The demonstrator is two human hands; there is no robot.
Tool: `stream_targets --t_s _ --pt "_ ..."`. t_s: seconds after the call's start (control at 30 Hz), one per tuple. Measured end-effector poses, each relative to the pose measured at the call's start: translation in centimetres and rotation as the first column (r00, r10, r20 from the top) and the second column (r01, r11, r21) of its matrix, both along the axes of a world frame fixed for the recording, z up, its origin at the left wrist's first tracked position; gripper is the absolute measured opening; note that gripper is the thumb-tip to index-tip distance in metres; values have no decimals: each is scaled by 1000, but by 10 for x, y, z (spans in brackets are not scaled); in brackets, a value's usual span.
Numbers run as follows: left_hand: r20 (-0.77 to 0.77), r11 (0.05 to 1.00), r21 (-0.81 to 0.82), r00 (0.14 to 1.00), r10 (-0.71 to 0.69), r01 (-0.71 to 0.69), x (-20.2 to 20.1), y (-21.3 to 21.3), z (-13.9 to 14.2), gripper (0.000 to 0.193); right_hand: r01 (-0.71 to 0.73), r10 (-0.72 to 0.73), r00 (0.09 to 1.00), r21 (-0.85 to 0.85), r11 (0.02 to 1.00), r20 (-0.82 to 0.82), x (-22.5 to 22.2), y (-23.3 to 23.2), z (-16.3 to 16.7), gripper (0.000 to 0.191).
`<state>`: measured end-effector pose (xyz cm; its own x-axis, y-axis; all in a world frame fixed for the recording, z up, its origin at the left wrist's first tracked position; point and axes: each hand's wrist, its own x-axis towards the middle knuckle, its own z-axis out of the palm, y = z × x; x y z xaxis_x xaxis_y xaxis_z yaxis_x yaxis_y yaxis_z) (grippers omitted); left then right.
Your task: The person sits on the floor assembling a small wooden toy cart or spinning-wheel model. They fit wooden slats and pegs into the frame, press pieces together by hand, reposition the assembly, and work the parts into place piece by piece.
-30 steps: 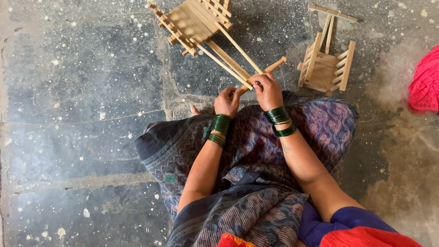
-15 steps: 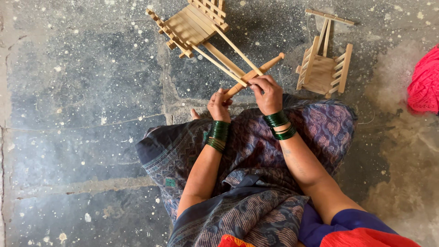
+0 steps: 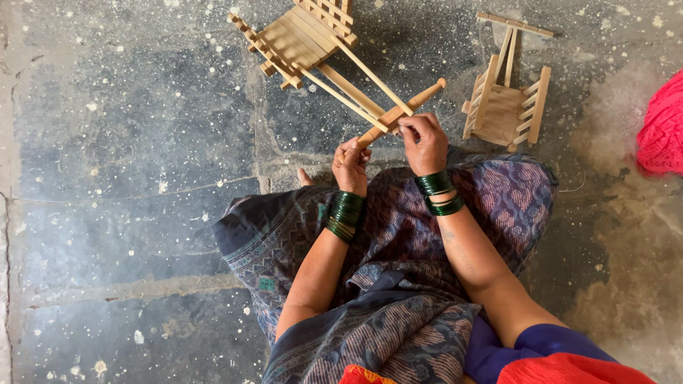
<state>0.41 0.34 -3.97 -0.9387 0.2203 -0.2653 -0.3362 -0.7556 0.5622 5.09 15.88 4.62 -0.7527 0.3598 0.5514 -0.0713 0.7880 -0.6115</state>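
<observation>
A pale wooden slatted frame (image 3: 302, 39) lies on the stone floor ahead of me, with long thin rods (image 3: 356, 82) running from it toward my hands. A round wooden stick (image 3: 405, 107) crosses the rods' near ends. My left hand (image 3: 350, 162) grips the stick's lower end. My right hand (image 3: 424, 141) pinches the stick where the rods meet it. Green bangles ring both wrists.
A second small wooden slatted frame (image 3: 506, 107) sits on the floor to the right. A bright pink bundle (image 3: 662, 131) lies at the right edge. My patterned skirt (image 3: 398, 270) covers my lap and spreads over the speckled grey stone floor (image 3: 128, 178).
The stick and rod ends have shifted slightly toward the upper right. My left hand slid along the stick's lower end, while my right hand kept its pinch at the joint.
</observation>
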Motion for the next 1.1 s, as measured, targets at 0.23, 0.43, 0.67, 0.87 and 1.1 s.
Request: stream_targets --t_s 0.23,0.43,0.67,0.87,1.1 --pt "11 1000 5 1000 0 0 -2 0 0 17 -40 39 999 137 990 10 -4 -11 -11 7" --pt "14 1000 -11 1000 2 -2 -3 1 0 18 57 -49 998 202 978 -48 -6 -5 3 5" --pt "31 1000 -18 1000 2 -2 -1 -1 0 16 -42 45 999 91 995 -24 -4 -15 -3 8" --pt "23 999 -35 1000 2 -1 -1 0 4 16 -78 84 993 62 995 -85 -7 0 1 8" --pt "25 999 -38 1000 6 -5 -2 -1 3 17 -53 25 992 -230 972 -124 3 25 24 17"
